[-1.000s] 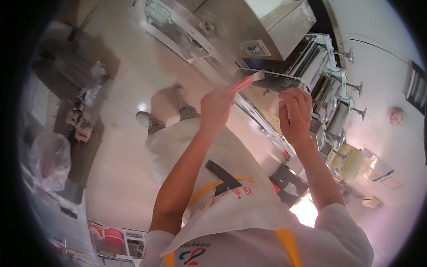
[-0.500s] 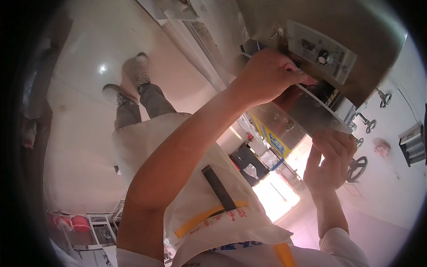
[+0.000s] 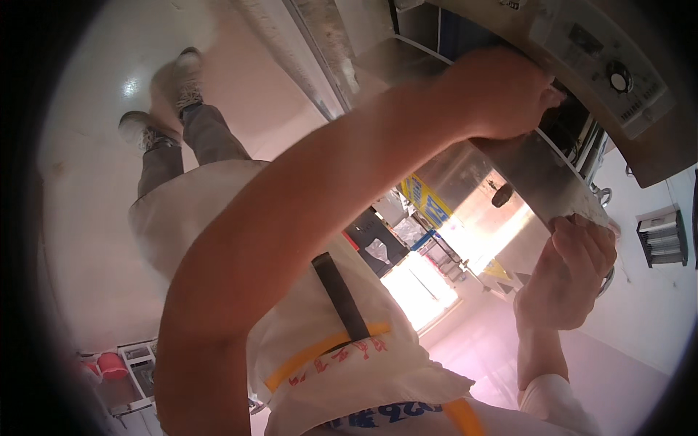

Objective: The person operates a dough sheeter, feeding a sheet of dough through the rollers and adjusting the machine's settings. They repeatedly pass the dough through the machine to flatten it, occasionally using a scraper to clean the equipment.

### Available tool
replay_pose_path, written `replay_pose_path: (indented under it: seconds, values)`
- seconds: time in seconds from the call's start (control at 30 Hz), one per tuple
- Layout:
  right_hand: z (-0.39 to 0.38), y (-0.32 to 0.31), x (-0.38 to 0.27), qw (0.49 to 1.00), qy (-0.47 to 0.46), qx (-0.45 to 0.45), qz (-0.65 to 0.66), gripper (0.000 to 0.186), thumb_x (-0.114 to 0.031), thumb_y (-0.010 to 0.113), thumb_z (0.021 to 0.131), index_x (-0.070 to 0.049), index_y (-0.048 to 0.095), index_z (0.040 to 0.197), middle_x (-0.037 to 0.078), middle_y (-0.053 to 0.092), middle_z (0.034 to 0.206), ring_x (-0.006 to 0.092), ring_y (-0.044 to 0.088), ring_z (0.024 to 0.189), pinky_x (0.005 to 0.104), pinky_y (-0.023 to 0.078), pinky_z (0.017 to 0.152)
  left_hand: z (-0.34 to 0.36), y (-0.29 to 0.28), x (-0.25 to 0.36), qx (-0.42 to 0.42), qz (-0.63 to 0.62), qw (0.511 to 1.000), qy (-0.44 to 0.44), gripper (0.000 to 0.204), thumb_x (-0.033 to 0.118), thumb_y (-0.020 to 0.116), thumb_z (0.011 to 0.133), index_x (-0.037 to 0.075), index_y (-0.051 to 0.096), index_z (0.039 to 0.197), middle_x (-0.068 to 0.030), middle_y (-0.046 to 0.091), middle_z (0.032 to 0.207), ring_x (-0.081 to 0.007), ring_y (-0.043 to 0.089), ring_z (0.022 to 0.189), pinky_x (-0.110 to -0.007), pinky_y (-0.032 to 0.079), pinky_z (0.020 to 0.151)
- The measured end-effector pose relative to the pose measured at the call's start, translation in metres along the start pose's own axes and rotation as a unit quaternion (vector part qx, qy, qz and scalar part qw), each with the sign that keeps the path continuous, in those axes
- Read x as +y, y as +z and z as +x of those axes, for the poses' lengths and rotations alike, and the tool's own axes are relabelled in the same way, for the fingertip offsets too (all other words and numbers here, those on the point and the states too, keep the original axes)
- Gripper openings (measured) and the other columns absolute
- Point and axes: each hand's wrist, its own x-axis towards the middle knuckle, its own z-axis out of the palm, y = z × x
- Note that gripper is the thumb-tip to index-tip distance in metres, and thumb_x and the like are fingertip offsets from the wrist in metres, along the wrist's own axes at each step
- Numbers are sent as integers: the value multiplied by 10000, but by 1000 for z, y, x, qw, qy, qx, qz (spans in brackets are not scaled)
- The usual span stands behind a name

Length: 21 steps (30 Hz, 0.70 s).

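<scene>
One brown metal machine (image 3: 643, 156) is being reached into by one left hand (image 3: 502, 94); its dark opening is being partly covered by the left fingers (image 3: 554, 96), which are being bent, and whether anything is being clamped by them cannot be told. One white apron (image 3: 313, 396) is being worn, below and left of both hands' fingers. One grey metal panel (image 3: 544, 176), located between the left and right fingers, is being touched at its near end by one right hand (image 3: 563, 272), whose fingers are being curled together; whether the end is being firmly clamped cannot be told. One control panel (image 3: 600, 65) is being displayed just beyond the left fingers. Two shoes (image 3: 140, 131) are being worn, well left of all fingers. One knob (image 3: 620, 78) is being borne by the control panel, near the left fingertips.
</scene>
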Motion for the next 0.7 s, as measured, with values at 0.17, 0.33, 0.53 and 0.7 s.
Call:
replay_pose_path:
  seconds: [0.17,0.33,0.53,0.7]
  values:
    - [-7,-2,-1,999,6,-27,-37,291,49,630,912,-115,625,1152,76,694,1163,284,598,1098,466,424,1010,15,-1,-6,-39,21,999,-12,337,407,511,1052,201,754,1162,-111,763,1084,-314,723,1016,-408,572,875]
    - [-9,-11,0,996,26,-83,-31,351,51,612,895,-151,594,1183,54,674,1204,285,580,1142,495,406,1029,21,-5,-8,-84,-25,996,-27,380,345,559,967,92,737,1187,-143,744,1161,-330,707,1072,-423,534,950]
    - [-10,-21,2,985,50,-155,-60,287,-17,579,899,-204,562,1115,24,660,1189,292,562,1130,518,365,1054,77,54,-40,18,41,990,134,392,362,560,977,98,731,1211,-139,739,1184,-320,697,1105,-415,523,982]
    - [-24,-24,1,982,70,-148,-95,253,-54,558,862,-223,562,1050,15,671,1140,292,564,1080,514,374,1023,71,55,-37,-11,50,992,119,386,362,562,979,102,732,1209,-136,740,1176,-320,699,1095,-416,526,972]
